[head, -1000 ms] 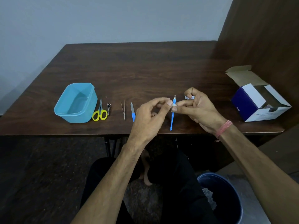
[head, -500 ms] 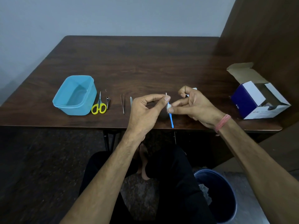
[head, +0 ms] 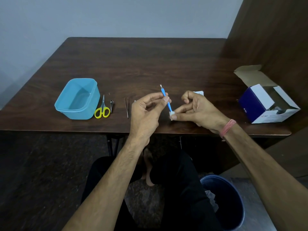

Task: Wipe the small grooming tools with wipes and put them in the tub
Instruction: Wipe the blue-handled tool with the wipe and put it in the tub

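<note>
Tub (head: 76, 99) sits empty; left hand (head: 145, 112) pinches blue tool (head: 166, 99), right hand (head: 195, 109) pinches wipe (head: 172, 113).

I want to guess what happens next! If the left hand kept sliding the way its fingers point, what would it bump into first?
Probably the right hand. The left hand pinches the blue cuticle tool, its fingers aimed rightward. The white wipe and the right hand's fingertips sit just ahead, slightly lower. Depth is hard to judge here.
</note>
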